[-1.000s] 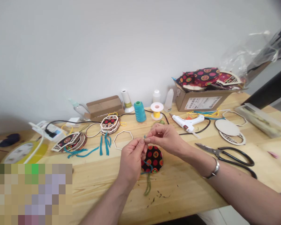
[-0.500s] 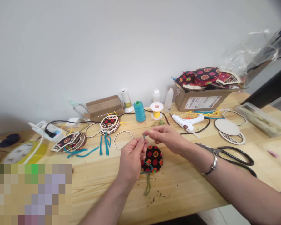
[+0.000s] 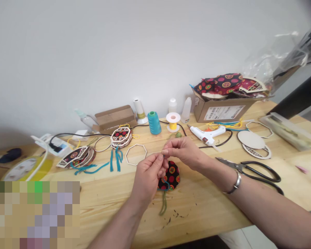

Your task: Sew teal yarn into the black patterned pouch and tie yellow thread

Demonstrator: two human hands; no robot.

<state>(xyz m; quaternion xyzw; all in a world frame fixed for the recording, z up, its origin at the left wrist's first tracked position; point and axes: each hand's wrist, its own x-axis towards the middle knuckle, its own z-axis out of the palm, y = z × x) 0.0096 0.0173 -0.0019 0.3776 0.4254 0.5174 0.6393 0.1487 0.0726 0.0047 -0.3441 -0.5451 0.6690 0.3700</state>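
Both my hands meet above the table, fingertips nearly touching. My left hand point(image 3: 150, 172) is closed, thumb pressed on the bent fingers, gripping a teal yarn point(image 3: 167, 183) whose loop trails over the fabric disc. With thumb and forefinger my right hand point(image 3: 184, 152) pinches at the same spot; a trace of teal shows between the fingertips, mostly hidden. Below them lies a black fabric disc point(image 3: 173, 177) with red and yellow floral dots, partly covered by my left hand. From its lower edge an olive-green yarn loop point(image 3: 163, 204) hangs onto the wood.
Scissors point(image 3: 238, 166) and a white glue gun point(image 3: 207, 135) lie to the right. Behind stand a teal thread cone point(image 3: 154, 123), a yellow thread spool point(image 3: 173, 119) and a cardboard box point(image 3: 220, 110) of fabric pieces. An octagonal frame point(image 3: 126, 155) and teal strips point(image 3: 112, 160) lie left.
My right fingertips have come closer to the left ones, and the teal bit between them is now mostly covered. My left hand has shifted slightly.
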